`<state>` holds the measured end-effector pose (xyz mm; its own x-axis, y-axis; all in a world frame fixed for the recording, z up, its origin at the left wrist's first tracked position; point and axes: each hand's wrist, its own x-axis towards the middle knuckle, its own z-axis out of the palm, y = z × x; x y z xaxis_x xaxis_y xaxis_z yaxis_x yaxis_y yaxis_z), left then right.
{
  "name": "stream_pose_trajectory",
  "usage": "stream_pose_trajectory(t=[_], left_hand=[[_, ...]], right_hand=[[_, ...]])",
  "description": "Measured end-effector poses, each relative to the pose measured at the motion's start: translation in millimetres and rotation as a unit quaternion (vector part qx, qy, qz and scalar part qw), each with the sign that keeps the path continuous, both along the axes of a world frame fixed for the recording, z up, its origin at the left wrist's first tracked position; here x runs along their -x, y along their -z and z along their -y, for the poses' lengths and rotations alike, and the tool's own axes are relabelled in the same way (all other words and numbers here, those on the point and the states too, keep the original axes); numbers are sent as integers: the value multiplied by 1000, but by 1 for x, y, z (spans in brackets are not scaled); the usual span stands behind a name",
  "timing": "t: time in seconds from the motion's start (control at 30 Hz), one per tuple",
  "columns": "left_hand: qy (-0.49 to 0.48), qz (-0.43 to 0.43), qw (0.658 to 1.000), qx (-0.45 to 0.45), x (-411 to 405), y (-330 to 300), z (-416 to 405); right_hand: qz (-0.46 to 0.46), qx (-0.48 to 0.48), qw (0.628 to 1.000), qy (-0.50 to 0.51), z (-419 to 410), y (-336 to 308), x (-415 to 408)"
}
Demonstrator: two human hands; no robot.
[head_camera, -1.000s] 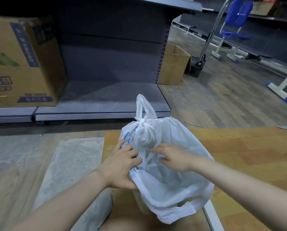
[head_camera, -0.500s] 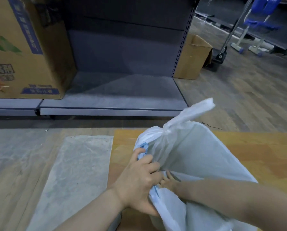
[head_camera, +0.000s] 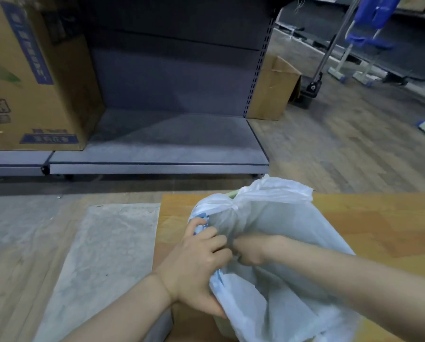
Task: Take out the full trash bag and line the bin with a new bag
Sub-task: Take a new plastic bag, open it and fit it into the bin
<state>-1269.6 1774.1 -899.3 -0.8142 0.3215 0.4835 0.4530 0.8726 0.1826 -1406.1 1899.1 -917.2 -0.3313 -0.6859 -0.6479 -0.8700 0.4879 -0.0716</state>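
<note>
A full white plastic trash bag (head_camera: 280, 243), knotted at its top, stands in front of me over an orange-brown board on the floor. My left hand (head_camera: 199, 265) grips the bag's left side, fingers curled into the plastic where some blue shows. My right hand (head_camera: 251, 250) curls into the plastic just beside it, under the knot, its fingers partly hidden by folds. A pale green rim of the bin (head_camera: 232, 193) peeps out behind the knot; the rest of the bin is hidden by the bag.
A grey metal shelf base (head_camera: 157, 154) runs across ahead. A large printed cardboard box (head_camera: 28, 77) stands on it at left, and a smaller box (head_camera: 270, 92) at its right end. Blue-and-white frames (head_camera: 362, 38) stand at far right. A grey mat (head_camera: 102, 262) lies left.
The bag's top has tipped further to the right and its loose handles have dropped. My right hand has come round onto the bag under the knot, beside the left. The camera moved closer.
</note>
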Motion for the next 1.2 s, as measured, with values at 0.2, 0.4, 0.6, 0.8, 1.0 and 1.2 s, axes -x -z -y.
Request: stream_pose_trajectory(t=[0.2,0.4,0.6,0.8,1.0,1.2], left_hand=[[-25,39,999,-22,-1,-15,17],[-141,89,976,-141,20,-20,5],[-192,224,924,-242,28,-24,5],[-242,245,927,-149,32,-26,2],[-26,-12,999,-14,1,-33,-23],[130,-3,985,110,-47,-25,-63]], right_hand=[[-242,397,884,-51,-55,-39,24],[-307,369,872,-94,-43,-40,39],[-178,244,953,5,0,-71,48],[-169,315,930,87,-31,-78,20],[-98,378,813,432,-143,-74,-15],[142,366,724,567,-192,-69,-44]])
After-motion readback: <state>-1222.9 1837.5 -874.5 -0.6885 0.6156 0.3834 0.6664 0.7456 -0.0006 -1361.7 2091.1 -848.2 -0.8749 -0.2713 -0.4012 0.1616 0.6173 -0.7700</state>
